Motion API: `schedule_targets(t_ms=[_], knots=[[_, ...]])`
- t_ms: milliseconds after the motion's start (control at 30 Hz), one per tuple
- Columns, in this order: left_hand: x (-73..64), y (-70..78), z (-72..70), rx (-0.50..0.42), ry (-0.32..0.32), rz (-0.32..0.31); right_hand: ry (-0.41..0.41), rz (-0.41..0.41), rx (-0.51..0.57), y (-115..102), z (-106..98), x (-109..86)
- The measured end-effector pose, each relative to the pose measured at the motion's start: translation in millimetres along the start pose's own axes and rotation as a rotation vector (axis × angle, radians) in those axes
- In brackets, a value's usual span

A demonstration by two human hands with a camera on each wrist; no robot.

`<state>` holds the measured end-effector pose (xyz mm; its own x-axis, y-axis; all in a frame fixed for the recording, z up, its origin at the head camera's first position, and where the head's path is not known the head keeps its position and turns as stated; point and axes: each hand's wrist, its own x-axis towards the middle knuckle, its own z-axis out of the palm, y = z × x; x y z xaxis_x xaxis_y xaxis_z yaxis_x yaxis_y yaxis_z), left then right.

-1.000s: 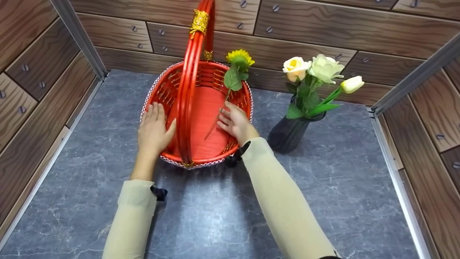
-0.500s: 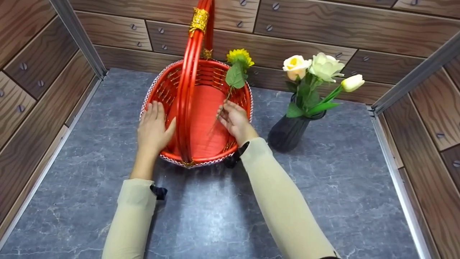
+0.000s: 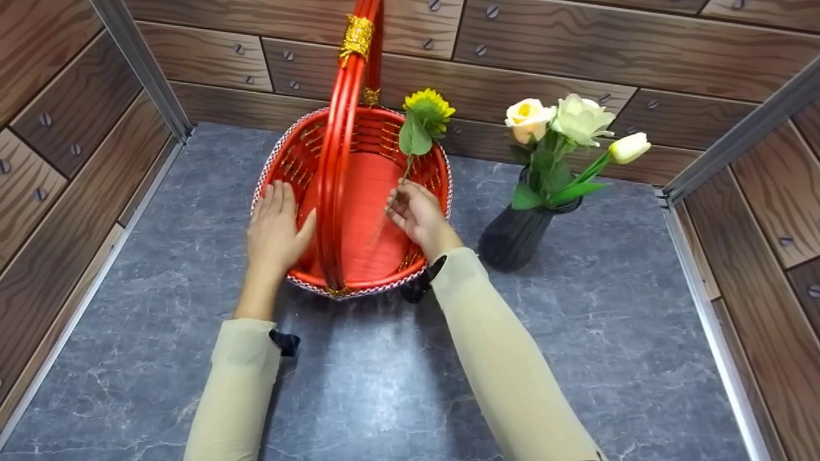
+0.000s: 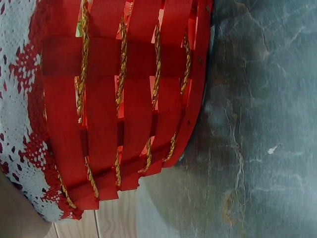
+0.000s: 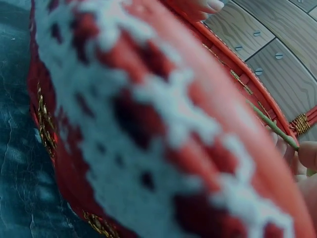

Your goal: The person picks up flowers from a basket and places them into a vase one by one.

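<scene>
A red woven basket (image 3: 365, 198) with a tall arched handle and white lace trim stands on the grey marbled surface. My left hand (image 3: 274, 224) rests on its left rim, fingers straight and thumb spread towards the handle. Over the right side of the basket, my right hand (image 3: 419, 214) pinches the thin stem of a sunflower (image 3: 429, 110). The yellow head and green leaves stand above the fingers, near the back right rim. In the right wrist view the green stem (image 5: 275, 128) runs to the thumb. The left wrist view shows the basket's outer slats (image 4: 104, 99) with gold cord.
To the right of the basket stands a dark vase (image 3: 516, 237) holding a cream rose (image 3: 529, 120), a pale green flower (image 3: 581, 120) and a white tulip (image 3: 629, 148). Wood-patterned panels (image 3: 544, 70) with metal corner posts enclose the back and both sides.
My right fingers have closed from a loose hold to a pinch on the sunflower stem, and the stem's lower end has shifted slightly. My left hand and the basket stay put.
</scene>
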<state>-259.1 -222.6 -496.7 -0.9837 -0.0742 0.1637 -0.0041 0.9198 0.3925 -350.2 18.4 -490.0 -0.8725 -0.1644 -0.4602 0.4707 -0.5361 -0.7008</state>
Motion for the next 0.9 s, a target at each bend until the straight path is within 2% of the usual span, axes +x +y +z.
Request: schedule_targets(t_ms=[233, 700, 900], knots=[[0.2, 0.6, 0.9, -0.009, 0.006, -0.001, 0.041, -0.04, 0.013, 1.7, 0.4, -0.6], [-1.2, -2.6, 1.9, -0.004, -0.007, -0.013, 0.009, -0.068, -0.02, 7.5, 1.1, -1.2], [0.5, -1.9, 0.8, -0.006, -0.011, -0.007, -0.021, -0.11, -0.068, 4.4, 1.6, -5.0]])
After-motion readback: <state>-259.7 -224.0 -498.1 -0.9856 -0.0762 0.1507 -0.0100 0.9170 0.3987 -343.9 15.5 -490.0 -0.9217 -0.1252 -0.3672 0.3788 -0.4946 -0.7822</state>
